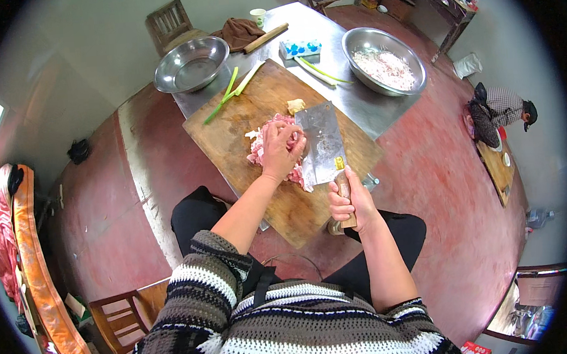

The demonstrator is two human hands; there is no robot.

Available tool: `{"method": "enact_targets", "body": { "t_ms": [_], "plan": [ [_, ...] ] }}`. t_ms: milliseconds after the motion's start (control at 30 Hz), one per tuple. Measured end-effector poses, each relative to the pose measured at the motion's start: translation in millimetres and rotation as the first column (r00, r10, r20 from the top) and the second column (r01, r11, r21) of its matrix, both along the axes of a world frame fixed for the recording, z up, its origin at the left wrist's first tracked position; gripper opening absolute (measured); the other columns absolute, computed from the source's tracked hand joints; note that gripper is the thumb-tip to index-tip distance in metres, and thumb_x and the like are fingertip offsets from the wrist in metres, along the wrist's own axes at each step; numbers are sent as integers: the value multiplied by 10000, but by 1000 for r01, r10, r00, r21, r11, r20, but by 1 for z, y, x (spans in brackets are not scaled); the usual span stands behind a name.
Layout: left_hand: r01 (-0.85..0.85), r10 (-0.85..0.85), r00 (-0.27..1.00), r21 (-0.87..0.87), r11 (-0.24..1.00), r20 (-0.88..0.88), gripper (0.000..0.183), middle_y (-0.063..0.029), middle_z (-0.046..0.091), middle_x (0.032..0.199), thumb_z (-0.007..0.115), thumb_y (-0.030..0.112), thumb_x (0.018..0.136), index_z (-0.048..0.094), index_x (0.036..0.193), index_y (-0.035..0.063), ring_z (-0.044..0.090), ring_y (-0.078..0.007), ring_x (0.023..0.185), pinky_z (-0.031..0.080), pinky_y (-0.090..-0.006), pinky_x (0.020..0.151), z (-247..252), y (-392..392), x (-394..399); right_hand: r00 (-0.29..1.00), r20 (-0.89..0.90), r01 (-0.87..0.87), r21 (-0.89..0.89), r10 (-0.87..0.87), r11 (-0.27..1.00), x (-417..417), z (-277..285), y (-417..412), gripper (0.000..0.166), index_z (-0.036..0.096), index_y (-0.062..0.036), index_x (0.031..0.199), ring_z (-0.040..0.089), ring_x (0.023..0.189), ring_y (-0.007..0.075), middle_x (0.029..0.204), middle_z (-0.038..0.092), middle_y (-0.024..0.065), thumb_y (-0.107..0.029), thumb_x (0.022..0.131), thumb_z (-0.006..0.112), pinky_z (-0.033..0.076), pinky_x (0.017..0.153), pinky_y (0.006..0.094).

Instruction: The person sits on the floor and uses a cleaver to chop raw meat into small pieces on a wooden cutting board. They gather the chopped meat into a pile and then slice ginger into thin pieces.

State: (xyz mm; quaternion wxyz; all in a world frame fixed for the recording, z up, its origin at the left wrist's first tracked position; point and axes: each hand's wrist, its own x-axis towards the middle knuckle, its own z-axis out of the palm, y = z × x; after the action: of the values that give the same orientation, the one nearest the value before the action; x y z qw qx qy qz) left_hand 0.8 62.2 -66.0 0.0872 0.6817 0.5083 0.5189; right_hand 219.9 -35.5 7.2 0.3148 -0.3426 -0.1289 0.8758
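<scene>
My right hand (355,202) is closed around the wooden handle of a broad cleaver (321,140). The blade lies nearly flat at the right side of a heap of chopped raw meat (256,147). My left hand (283,145) rests on top of that meat with its fingers bent, hiding much of it. Both the meat and the blade are on a wooden cutting board (296,215). Just beyond the meat sits a pale yellow lump, perhaps ginger (296,106). Two green onion stalks (233,92) cross the board's far left edge.
The board lies on a metal table (387,115). An empty steel basin (192,65) stands far left, and a basin of whitish shreds (385,68) far right. Between them are a rolling pin (266,38), a tissue pack (300,48) and more green onion (316,72). A person (500,107) sits at right.
</scene>
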Motion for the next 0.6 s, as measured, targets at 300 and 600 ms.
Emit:
{"method": "enact_targets", "body": {
  "t_ms": [300,600],
  "plan": [
    [-68,67,995,-15,998,-77,165,-72,599,994,773,210,844,702,967,126,547,-301,1003,425,-432,917,-3,-8,-23,984,178,18,82,-32,996,4,8,-5,533,453,-121,887,244,399,45,555,309,-56,-605,1073,329,213,379,231],
    [-50,37,996,-158,986,-85,235,-47,599,913,859,215,745,700,895,129,558,-286,942,457,-411,858,-17,-27,-17,979,197,41,94,-59,995,-1,12,-6,517,448,-119,891,248,419,50,575,309,-51,-584,1081,323,225,403,242]
  ]
}}
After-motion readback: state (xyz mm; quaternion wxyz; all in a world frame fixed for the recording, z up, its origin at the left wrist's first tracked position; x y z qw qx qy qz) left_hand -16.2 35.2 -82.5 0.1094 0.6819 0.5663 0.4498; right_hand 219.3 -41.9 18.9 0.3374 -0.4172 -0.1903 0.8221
